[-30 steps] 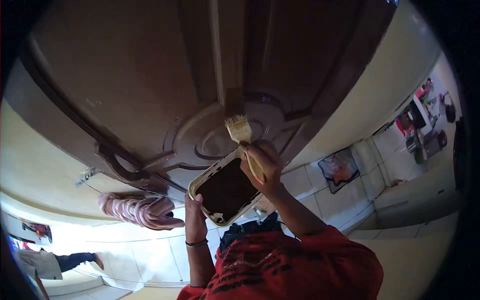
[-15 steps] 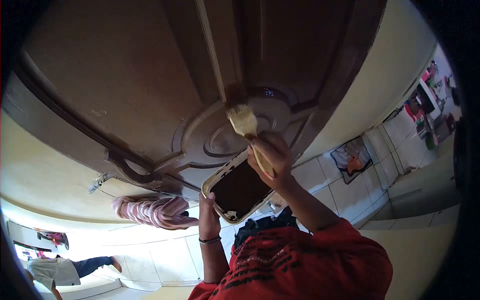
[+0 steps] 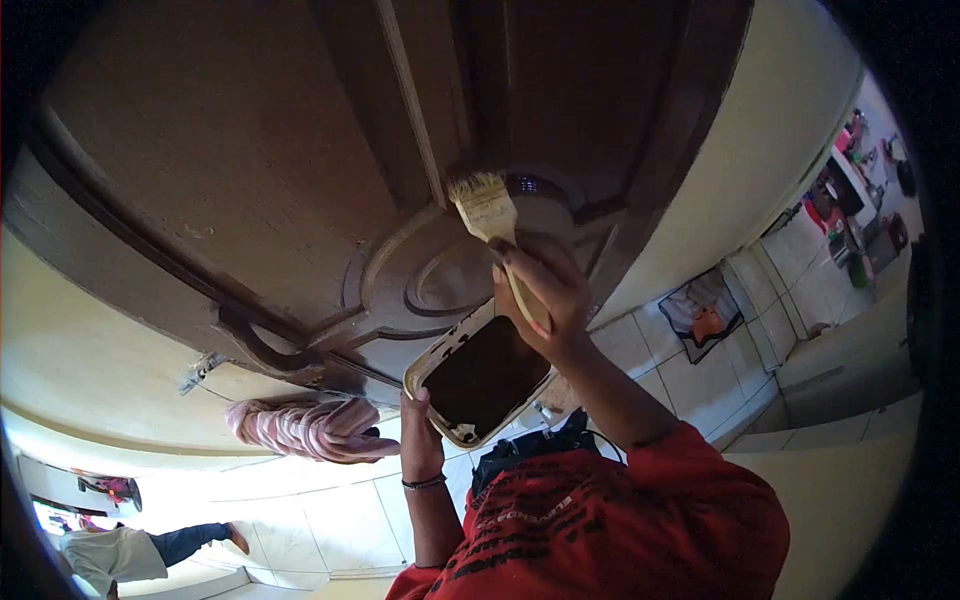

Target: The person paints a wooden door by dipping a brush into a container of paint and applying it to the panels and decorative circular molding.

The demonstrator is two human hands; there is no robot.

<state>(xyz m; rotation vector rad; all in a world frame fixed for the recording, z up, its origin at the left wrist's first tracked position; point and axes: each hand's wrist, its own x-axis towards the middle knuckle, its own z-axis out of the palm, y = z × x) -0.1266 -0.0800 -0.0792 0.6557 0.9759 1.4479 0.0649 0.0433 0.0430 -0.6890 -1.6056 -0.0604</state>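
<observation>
1. Presses the paintbrush [image 3: 487,212] bristles-first against the brown door [image 3: 250,150], at the upper edge of the carved oval medallion [image 3: 440,285] and just beside the pale moulding strip [image 3: 410,110].
2. Sets the brush's long axis from the bristles on the panel, down and slightly rightward in the view, through the pale handle and into the palm. Points the working end away from the fingers and at the wood.
3. Grips that handle in the right hand [image 3: 545,295], fingers curled and pressed together round the wood. Leaves the ferrule and bristles free beyond the fingertips.
4. Carries the paint tray [image 3: 445,340] in the left hand [image 3: 420,435], just below and left of the brush hand, near the door but apart from it. Shows dark brown paint inside a cream, smeared rim.
5. Pinches the tray's lower edge with the thumb hooked over the rim. Hides the other fingers behind the underside, so cannot tell how they spread. Wears a dark bracelet [image 3: 425,483] on that wrist.
6. Puts the right hand nearer the door than the left, with the tray's open face turned up toward the brush handle and close beneath it.
7. Shows, further out, a red sleeve [image 3: 640,500] on the brush arm, a pink cloth [image 3: 300,430] bundled on the tiled floor [image 3: 330,520] at the door's foot, and a cream wall [image 3: 740,170] beside the frame.
8. Includes another person [image 3: 110,555] at the far corner of the floor, well apart from both hands.
</observation>
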